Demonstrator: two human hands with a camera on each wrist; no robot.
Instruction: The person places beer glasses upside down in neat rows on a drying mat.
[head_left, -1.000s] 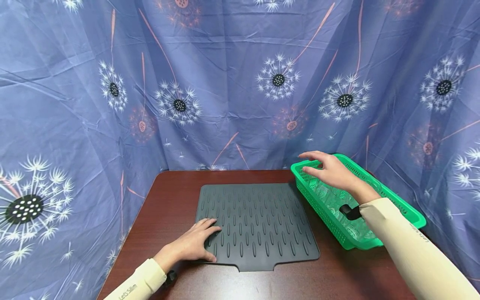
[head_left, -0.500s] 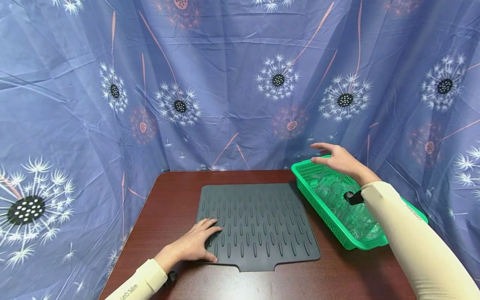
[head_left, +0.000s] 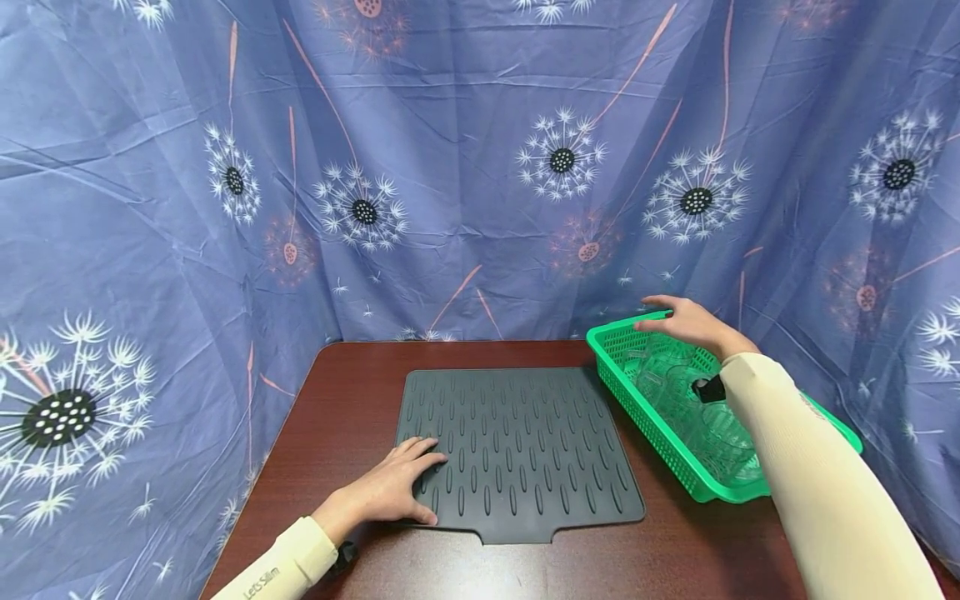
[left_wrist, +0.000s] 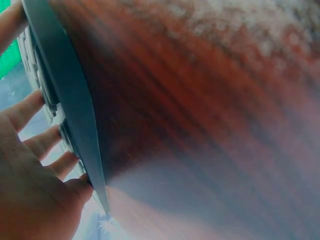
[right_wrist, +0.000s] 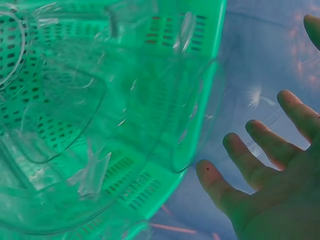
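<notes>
My left hand rests with spread fingers on the near left corner of a dark grey ridged rubber mat. In the left wrist view its fingertips touch the mat's raised edge. My right hand hovers over the far end of a green plastic basket, fingers apart and holding nothing. Several clear glass vessels lie in the basket, overlapping, partly hidden by the forearm. In the right wrist view, one clear glass lies close to the spread fingers without visible contact.
The mat and basket stand on a reddish-brown wooden table, the basket along its right side. A blue curtain with dandelion print hangs behind and at both sides. Each wrist carries a small black camera.
My right hand has moved right and slightly back over the basket, uncovering more of the glass vessels. The left hand stays on the mat.
</notes>
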